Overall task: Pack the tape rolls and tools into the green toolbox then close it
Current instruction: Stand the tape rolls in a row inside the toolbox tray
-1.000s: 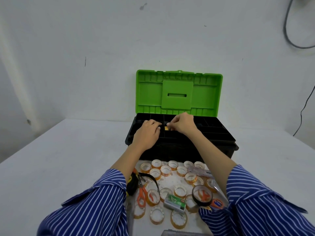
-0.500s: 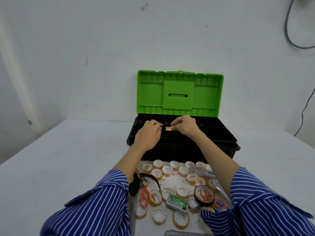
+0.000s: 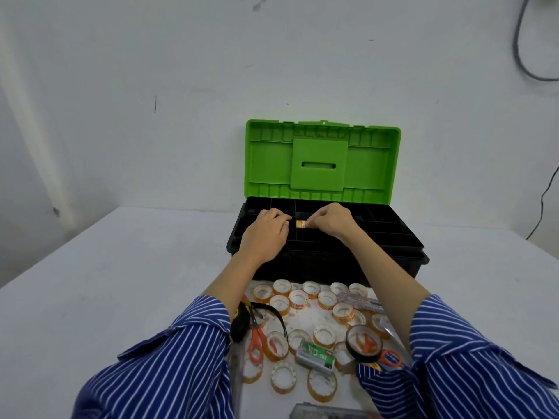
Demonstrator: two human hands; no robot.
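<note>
White plaster wall backs a pale tabletop, with a dark cable looping down its upper right and another thin wire trailing toward the table's right edge.

From the head camera, the green toolbox stands at the far middle of the tabletop, close against the wall, its green lid upright and open, the black divided tray exposed. Both forearms reach out over the tray from blue striped sleeves rolled to the elbow. The left hand lies knuckles up on the tray's left half, fingers curled under; whether they grip anything I cannot tell. The right hand sits just beside it, its fingertips pinching a small orange tape roll held low over a middle compartment, between the two hands.

Along the near edge of the tabletop, between the arms, lie many tape rolls scattered on the surface, most flat with their cores up. Among them are orange-handled scissors beside a black and yellow tape measure, a green and grey box, a black tape roll, and a clear utility knife nearer the toolbox front. A grey object is cut off at the bottom edge.
</note>
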